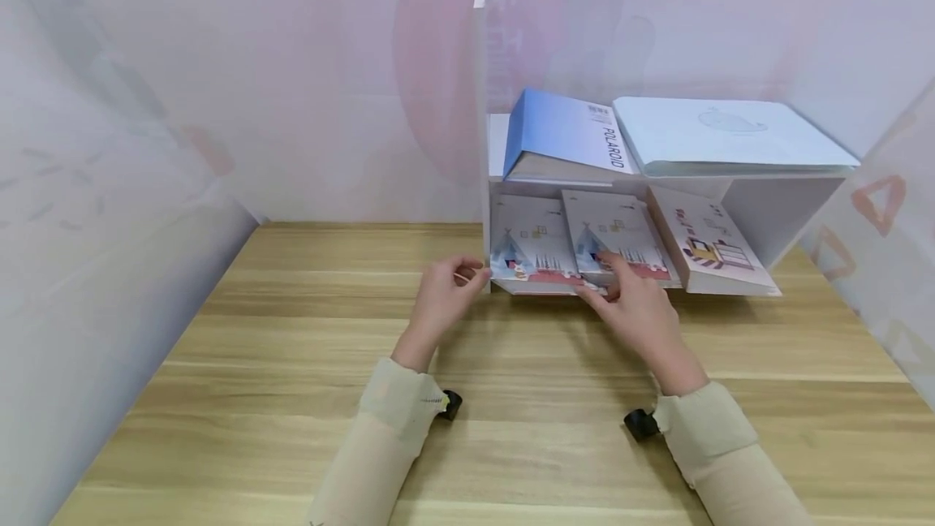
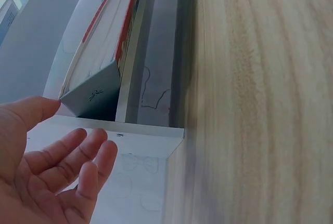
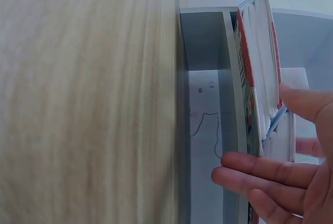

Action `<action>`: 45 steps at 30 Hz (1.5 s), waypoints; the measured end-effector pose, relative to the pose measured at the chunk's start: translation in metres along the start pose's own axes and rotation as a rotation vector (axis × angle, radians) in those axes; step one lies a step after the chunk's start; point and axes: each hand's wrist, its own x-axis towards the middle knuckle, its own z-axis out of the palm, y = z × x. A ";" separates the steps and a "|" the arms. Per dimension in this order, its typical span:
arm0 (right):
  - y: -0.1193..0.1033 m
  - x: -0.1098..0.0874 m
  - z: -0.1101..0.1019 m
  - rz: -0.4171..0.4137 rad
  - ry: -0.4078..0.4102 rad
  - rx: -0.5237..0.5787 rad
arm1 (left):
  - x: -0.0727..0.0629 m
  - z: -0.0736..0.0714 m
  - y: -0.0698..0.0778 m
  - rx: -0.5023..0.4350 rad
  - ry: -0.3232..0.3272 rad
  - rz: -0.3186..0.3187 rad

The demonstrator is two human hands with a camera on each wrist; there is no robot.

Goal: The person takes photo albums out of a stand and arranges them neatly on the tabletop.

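A white two-tier shelf stands at the back of the table. On its lower tier lean a left album and a middle album, both with a blue tent on the cover. My left hand is at the shelf's left side, thumb tip at the corner of the left album, the other fingers loosely bent. My right hand has its thumb at the left album's lower right corner and a finger on the middle album's cover. In the right wrist view its thumb touches the album's red edge, lower fingers extended.
A third album with a furniture drawing leans at the right of the lower tier. Above lie a blue POLAROID album and a pale album with a whale drawing. Walls enclose the wooden table at back and sides.
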 end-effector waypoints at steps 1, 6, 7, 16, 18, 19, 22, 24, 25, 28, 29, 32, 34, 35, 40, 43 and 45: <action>0.000 0.000 0.000 -0.007 0.001 0.000 | 0.000 0.000 0.000 -0.002 -0.006 0.003; 0.001 0.001 -0.001 -0.064 0.007 -0.006 | 0.001 0.002 0.000 -0.026 -0.039 0.016; 0.001 0.001 -0.001 -0.073 0.007 -0.008 | 0.001 0.002 0.000 -0.041 -0.049 0.016; 0.005 0.001 -0.002 -0.118 -0.006 0.029 | 0.001 0.008 -0.001 -0.186 -0.112 -0.003; 0.006 0.001 -0.002 -0.127 -0.012 0.041 | 0.001 0.008 0.000 -0.212 -0.115 -0.013; 0.006 0.000 -0.002 -0.132 -0.016 0.045 | 0.001 0.008 0.001 -0.224 -0.119 -0.020; 0.006 0.000 -0.004 -0.141 -0.033 0.055 | 0.000 0.009 0.004 -0.266 -0.134 -0.037; 0.005 0.000 -0.005 -0.146 -0.037 0.061 | 0.000 0.008 0.006 -0.292 -0.143 -0.046; 0.005 0.000 -0.005 -0.150 -0.039 0.065 | 0.000 0.008 0.006 -0.302 -0.145 -0.051; 0.006 0.001 -0.006 -0.175 -0.043 0.078 | 0.000 0.008 0.007 -0.340 -0.156 -0.067; 0.006 0.001 -0.007 -0.186 -0.047 0.084 | 0.000 0.008 0.006 -0.350 -0.162 -0.071; 0.008 0.001 -0.008 -0.240 -0.050 0.097 | 0.000 0.007 0.005 -0.387 -0.190 -0.106; 0.009 0.001 -0.008 -0.269 -0.059 0.105 | 0.000 0.006 0.004 -0.430 -0.218 -0.138; 0.009 0.001 -0.008 -0.279 -0.062 0.107 | 0.000 0.006 0.003 -0.450 -0.231 -0.150; 0.010 0.002 -0.009 -0.278 -0.091 0.110 | 0.001 0.007 0.000 -0.545 -0.287 -0.187; 0.009 0.002 -0.009 -0.260 -0.098 0.104 | 0.002 0.007 -0.001 -0.564 -0.295 -0.200; 0.008 0.001 -0.008 -0.252 -0.107 0.103 | 0.003 0.007 -0.001 -0.561 -0.302 -0.205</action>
